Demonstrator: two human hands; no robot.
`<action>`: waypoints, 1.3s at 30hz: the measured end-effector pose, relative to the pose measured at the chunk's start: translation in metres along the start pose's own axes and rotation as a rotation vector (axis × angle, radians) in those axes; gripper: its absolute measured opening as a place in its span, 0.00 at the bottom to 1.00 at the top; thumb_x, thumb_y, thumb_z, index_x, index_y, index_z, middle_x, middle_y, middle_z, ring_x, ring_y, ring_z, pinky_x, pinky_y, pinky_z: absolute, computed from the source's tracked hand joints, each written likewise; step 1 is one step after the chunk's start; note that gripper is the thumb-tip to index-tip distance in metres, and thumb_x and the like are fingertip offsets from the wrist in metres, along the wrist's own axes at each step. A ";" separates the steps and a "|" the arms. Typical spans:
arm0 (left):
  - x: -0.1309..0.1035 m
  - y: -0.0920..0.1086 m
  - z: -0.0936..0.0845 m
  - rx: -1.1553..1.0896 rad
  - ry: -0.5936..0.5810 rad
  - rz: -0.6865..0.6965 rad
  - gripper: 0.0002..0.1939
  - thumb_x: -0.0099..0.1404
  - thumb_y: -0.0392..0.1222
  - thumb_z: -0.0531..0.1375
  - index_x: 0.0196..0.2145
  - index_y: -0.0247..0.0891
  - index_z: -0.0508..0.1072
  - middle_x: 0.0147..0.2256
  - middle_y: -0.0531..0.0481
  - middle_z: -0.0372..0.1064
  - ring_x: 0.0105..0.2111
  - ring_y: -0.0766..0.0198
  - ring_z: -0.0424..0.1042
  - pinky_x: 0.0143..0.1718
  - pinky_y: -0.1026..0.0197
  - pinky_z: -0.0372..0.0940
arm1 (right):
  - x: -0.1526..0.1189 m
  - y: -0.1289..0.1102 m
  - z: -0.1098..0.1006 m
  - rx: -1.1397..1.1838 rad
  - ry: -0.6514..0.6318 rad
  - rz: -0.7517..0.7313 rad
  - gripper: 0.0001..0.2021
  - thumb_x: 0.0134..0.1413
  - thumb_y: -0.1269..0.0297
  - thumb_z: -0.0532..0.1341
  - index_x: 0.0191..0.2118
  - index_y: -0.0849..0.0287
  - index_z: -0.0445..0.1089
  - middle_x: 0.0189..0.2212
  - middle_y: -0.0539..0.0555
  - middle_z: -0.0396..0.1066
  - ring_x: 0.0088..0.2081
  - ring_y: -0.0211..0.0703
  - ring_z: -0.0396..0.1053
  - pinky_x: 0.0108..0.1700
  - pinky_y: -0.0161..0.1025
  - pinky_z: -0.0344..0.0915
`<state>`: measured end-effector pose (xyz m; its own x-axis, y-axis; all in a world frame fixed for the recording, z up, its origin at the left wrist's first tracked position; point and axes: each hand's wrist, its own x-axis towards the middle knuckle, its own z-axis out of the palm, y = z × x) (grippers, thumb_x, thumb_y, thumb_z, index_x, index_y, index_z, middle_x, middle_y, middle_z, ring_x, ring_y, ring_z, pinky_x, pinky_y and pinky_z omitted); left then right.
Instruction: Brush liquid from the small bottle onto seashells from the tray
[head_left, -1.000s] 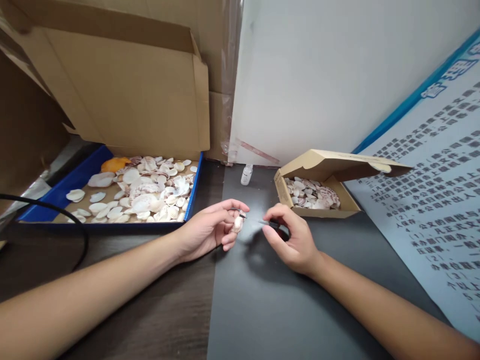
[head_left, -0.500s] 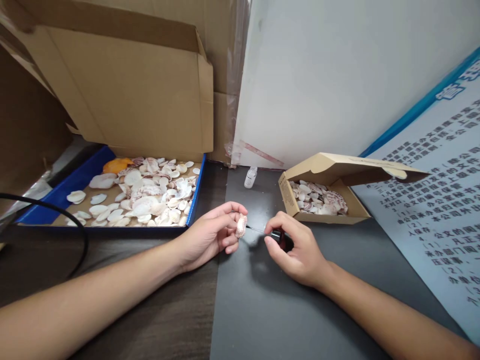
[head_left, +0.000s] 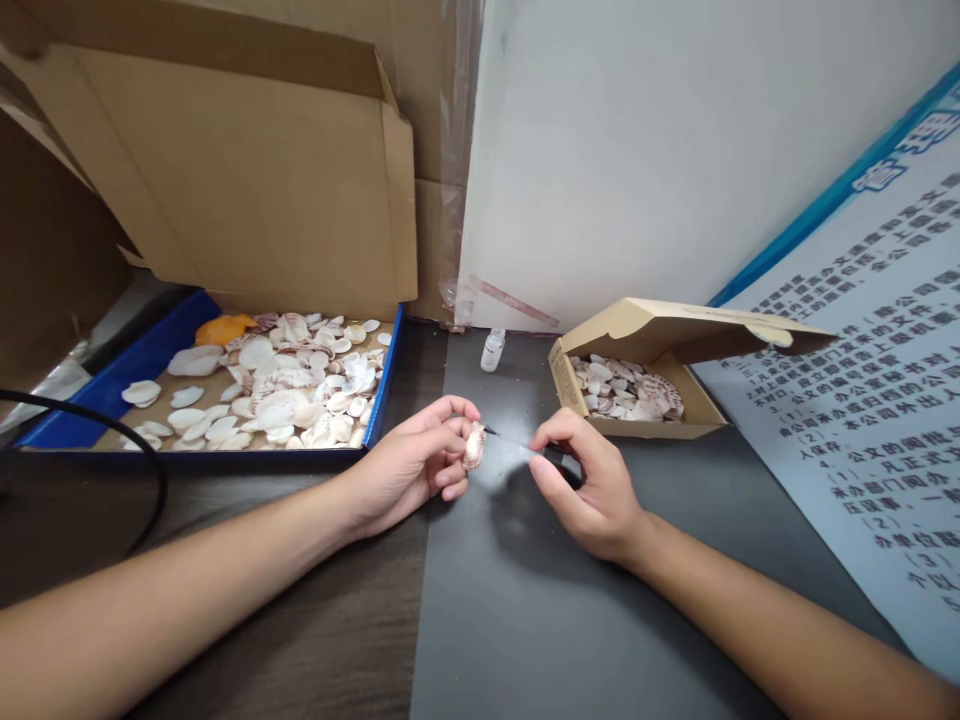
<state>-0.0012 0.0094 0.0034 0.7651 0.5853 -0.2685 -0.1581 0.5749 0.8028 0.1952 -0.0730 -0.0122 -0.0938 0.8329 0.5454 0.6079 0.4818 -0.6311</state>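
Observation:
My left hand (head_left: 424,458) pinches a small speckled pinkish-white shell (head_left: 473,447) on its edge, between thumb and fingers. Facing it, my right hand (head_left: 592,485) grips a black cap (head_left: 564,466) with a thin brush (head_left: 508,440) reaching left. The dark brush tip is at the upper right edge of the shell; whether it touches cannot be made out. Behind the hands, a small clear bottle (head_left: 493,350) with a white label stands uncapped.
A blue-sided box (head_left: 64,425) full of shells lies at the left, its cardboard lid raised. At the right is a smaller cardboard box (head_left: 645,429) of shells, lid partly open. A black cable (head_left: 161,480) curves at far left. A printed poster (head_left: 862,400) stands at the right.
The view has shifted slightly, moving everything a little left. The brush tip has moved up along the shell's right side, and the brush now slants more.

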 end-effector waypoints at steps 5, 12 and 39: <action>0.000 0.000 0.000 0.010 -0.009 -0.002 0.13 0.58 0.26 0.54 0.39 0.40 0.62 0.27 0.58 0.60 0.18 0.75 0.49 0.21 0.69 0.52 | 0.001 -0.002 -0.001 -0.022 -0.029 -0.041 0.06 0.56 0.73 0.59 0.35 0.55 0.64 0.27 0.47 0.61 0.25 0.34 0.59 0.26 0.33 0.59; 0.000 0.000 0.000 0.009 -0.010 -0.004 0.12 0.59 0.28 0.55 0.40 0.40 0.62 0.26 0.57 0.60 0.18 0.75 0.50 0.21 0.69 0.53 | 0.001 -0.003 -0.001 0.023 0.013 -0.109 0.06 0.58 0.73 0.59 0.39 0.55 0.64 0.29 0.48 0.65 0.27 0.36 0.61 0.28 0.34 0.61; 0.000 -0.003 -0.001 0.045 -0.038 0.003 0.11 0.57 0.30 0.58 0.39 0.38 0.66 0.26 0.58 0.58 0.19 0.75 0.47 0.20 0.70 0.53 | 0.001 -0.005 -0.003 -0.061 0.063 -0.126 0.06 0.59 0.74 0.58 0.38 0.55 0.65 0.28 0.50 0.65 0.29 0.40 0.63 0.29 0.38 0.62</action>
<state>-0.0016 0.0079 0.0001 0.7880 0.5642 -0.2466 -0.1325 0.5466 0.8269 0.1940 -0.0756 -0.0070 -0.1239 0.7469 0.6532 0.6417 0.5625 -0.5214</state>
